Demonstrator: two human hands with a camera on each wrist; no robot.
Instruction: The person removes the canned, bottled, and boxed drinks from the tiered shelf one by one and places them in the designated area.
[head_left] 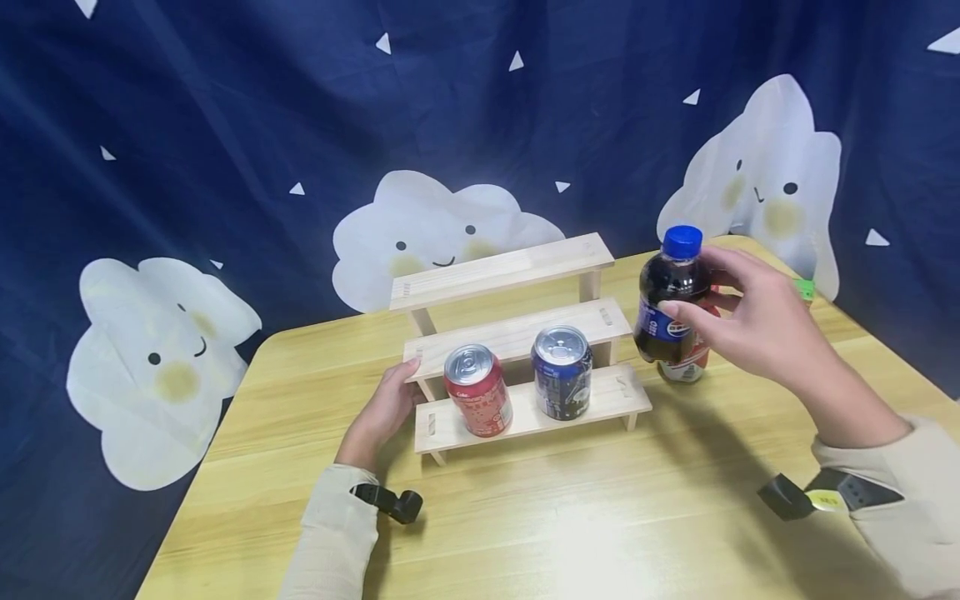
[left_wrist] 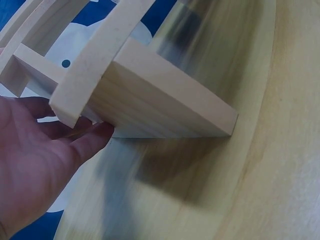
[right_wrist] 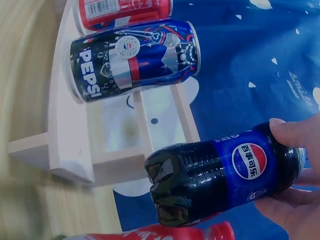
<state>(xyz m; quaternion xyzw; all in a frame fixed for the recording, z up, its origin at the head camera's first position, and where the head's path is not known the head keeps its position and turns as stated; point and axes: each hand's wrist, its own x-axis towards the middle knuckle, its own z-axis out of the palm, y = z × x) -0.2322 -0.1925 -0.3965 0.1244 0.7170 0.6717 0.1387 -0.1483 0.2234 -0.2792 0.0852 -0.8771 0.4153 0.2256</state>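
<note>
With the right hand (head_left: 765, 321), gripping the bottle (head_left: 663, 285) aloft, right of the rack (head_left: 502, 271), nearer than the red bottle (head_left: 684, 368). With the left hand (head_left: 382, 408), holding the rack's left end, left of a red can (head_left: 480, 402) and, farther right, a blue can (head_left: 562, 385). Probably mid-carry; calls next for steady, upright lowering.

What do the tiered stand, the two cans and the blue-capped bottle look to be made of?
Tiered stand: probably matte, unpainted wood; pale grain shows. Red can and blue can: metal, likely aluminium; shiny silver tops, glossy printed sides. Blue-capped bottle: likely clear, glossy plastic; highlights on its moulded base.
</note>
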